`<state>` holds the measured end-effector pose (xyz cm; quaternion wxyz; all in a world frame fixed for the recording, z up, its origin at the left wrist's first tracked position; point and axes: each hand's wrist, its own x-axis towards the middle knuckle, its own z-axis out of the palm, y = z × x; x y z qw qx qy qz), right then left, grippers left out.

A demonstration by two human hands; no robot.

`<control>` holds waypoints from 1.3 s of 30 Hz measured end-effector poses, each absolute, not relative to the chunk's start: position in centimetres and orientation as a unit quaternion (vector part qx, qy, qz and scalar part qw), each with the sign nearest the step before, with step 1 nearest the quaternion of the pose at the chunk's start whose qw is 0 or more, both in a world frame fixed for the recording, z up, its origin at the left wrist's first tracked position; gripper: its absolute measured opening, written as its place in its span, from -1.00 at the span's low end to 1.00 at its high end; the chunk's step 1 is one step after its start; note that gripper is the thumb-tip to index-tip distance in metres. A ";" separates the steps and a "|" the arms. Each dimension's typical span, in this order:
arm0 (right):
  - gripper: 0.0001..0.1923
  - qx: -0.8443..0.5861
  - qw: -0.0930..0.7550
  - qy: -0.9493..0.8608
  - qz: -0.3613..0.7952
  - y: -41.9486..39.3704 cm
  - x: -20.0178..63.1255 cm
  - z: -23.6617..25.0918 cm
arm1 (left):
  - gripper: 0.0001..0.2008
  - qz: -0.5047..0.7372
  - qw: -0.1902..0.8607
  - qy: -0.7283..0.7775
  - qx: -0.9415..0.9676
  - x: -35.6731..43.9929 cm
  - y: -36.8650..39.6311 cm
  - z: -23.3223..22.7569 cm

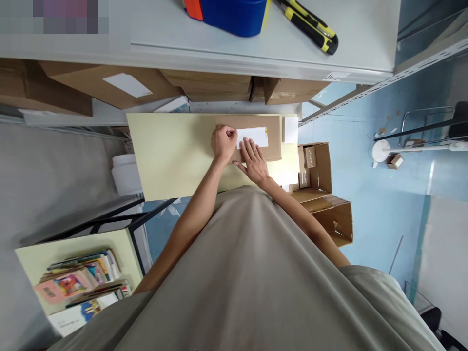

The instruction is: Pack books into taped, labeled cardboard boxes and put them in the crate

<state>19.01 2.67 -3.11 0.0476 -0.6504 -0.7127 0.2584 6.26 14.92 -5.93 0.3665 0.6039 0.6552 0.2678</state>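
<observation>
Head view: a flat cardboard box [252, 139] lies at the far side of the pale yellow tabletop [168, 156]. The left hand [224, 142] pinches the near end of a white label [253, 137] on the box top; the right hand [254, 163] rests flat, fingers spread, its fingertips on the label. Smoothing outward from the pinned end, with the box braced, would likely keep the label free of wrinkles.

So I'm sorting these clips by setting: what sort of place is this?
Probably a packing or mailroom area: a cardboard box bearing a white label under both hands, more cartons on shelving, and a utility knife on the shelf above.
</observation>
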 end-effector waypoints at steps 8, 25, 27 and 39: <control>-0.07 -0.641 0.034 -0.728 0.240 2.6 19.4 -4.2 | -0.87 0.211 0.377 0.661 0.613 6.2 15.0 -4.8; -0.36 -0.601 0.046 -0.750 0.274 4.6 21.2 -3.8 | -0.89 0.230 0.331 0.665 0.628 6.6 14.6 -5.3; -0.38 -0.607 0.054 -0.745 0.272 5.7 22.8 -3.8 | -0.87 0.237 0.324 0.657 0.638 6.4 14.3 -5.4; -0.10 -0.683 0.076 -0.697 0.205 6.8 26.6 -5.6 | -0.67 0.280 0.280 0.693 0.603 6.6 13.4 -8.0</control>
